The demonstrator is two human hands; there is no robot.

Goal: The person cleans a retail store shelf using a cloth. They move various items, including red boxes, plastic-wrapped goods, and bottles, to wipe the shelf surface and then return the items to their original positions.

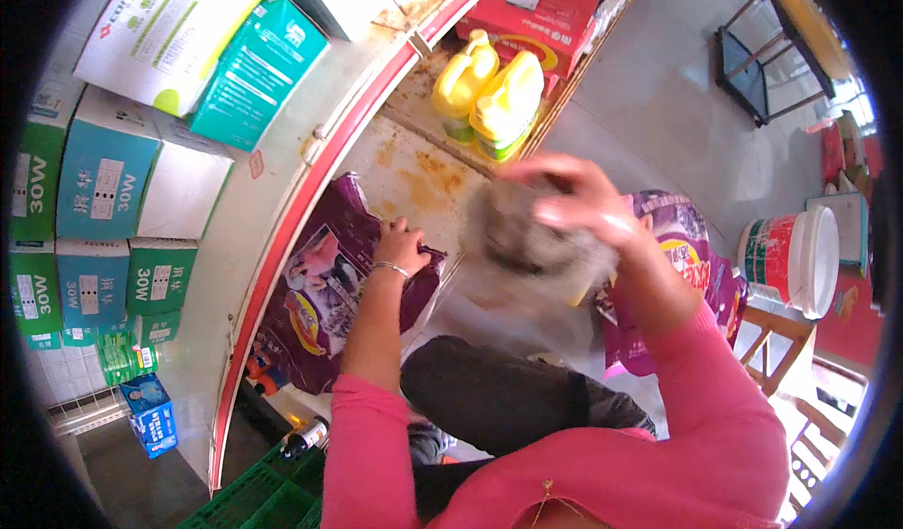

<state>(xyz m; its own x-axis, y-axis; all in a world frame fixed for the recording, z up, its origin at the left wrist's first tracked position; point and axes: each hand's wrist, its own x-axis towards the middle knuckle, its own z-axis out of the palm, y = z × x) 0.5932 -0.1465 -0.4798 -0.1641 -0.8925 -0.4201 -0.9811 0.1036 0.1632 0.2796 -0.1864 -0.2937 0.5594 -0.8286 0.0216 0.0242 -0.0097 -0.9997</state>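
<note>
My left hand (403,248), with a bracelet at the wrist, grips the edge of a large purple printed plastic bag (310,296) on the lower shelf. A greyish cloth (543,240), badly blurred, hangs beneath my right hand (575,197) and seems held in its fingers. Bare, rust-stained shelf board (416,166) shows between the bag and two yellow jugs (504,99). Another purple printed bag (674,254) stands on the floor, partly behind my right forearm.
Cardboard boxes (106,169) and a teal box (261,70) fill the upper shelf, whose red edge strip (303,183) curves past my left arm. Beyond the jugs is a red carton (536,10). A white-lidded bucket (790,261) and a wheeled cart (776,49) stand on the right.
</note>
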